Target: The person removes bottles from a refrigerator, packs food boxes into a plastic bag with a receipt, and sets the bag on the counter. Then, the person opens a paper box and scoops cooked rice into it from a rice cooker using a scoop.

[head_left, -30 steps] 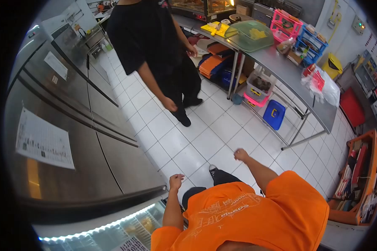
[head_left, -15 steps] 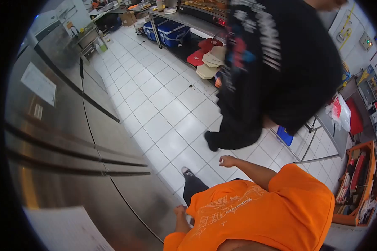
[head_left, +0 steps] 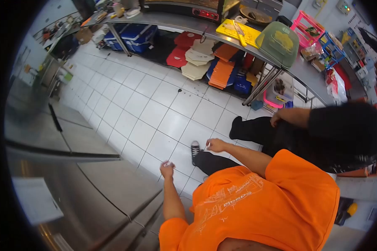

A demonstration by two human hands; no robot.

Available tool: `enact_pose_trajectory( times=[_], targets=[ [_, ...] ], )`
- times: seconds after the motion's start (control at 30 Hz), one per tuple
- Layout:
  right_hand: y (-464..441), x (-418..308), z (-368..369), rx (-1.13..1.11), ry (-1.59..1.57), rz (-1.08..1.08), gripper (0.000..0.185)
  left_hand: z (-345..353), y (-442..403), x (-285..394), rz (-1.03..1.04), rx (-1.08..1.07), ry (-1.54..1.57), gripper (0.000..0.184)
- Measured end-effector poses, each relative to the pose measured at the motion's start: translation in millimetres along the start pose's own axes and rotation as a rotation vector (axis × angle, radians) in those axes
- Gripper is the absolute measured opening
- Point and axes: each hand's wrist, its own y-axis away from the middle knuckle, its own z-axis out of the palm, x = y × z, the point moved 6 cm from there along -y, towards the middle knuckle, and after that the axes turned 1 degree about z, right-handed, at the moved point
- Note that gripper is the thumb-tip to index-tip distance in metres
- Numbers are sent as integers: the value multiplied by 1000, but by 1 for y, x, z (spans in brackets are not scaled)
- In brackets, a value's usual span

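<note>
My left hand (head_left: 167,169) hangs over the white tiled floor (head_left: 155,113), to the right of the steel fridge doors (head_left: 100,180). Its fingers are curled, and whether anything small is in them cannot be made out. My right hand (head_left: 215,145) is in front of the orange shirt (head_left: 259,201), above my dark trouser leg and near a black-and-white shoe (head_left: 195,151). Its fingers are bent together, with a tiny pale spot at the tips that is too small to name. Neither hand touches the fridge or the table.
A person in black (head_left: 343,134) stands close on my right. Beyond is a steel table (head_left: 163,19) with a yellow board (head_left: 228,28), a knife (head_left: 240,33) and a green translucent cover (head_left: 278,44). Orange bags (head_left: 223,73) and blue bags (head_left: 134,37) lie below.
The person in black has passed from ahead of me to my right side. My view has moved along the fridges, nearer to the table. Both hands have swung forward, and the table's items show again.
</note>
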Motion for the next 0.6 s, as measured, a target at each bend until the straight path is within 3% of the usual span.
enact_pose_trajectory(
  times=[0.03, 0.1, 0.2, 0.33, 0.37, 0.43, 0.5, 0.57, 0.6],
  targets=[
    [-24, 15, -13, 55, 5, 33, 37, 1, -32, 27, 142, 14, -134, 19],
    [-58, 45, -32, 107, -32, 91, 35, -2, -83, 65, 141, -67, -250, 16],
    [-134, 91, -85, 175, 18, 139, 34, -18, -137, 117, 198, -2, -136, 17],
    [-157, 112, -163, 252, -135, 405, 33, 6, -221, 142, 175, -220, -478, 19],
    [-166, 123, -179, 294, -199, 439, 32, 35, -239, 154, 189, -309, -616, 19],
    [-191, 148, -213, 405, -343, 493, 32, 121, -275, 199, 446, -477, -721, 16],
    [-229, 185, -259, 555, -286, 379, 30, 244, -297, 256, 625, -721, -704, 16],
    [-240, 225, -260, 741, -321, 394, 28, 366, -307, 299, 1004, -927, -761, 20],
    [-254, 239, -275, 826, -367, 422, 27, 406, -296, 327, 953, -1018, -835, 23]
  ],
)
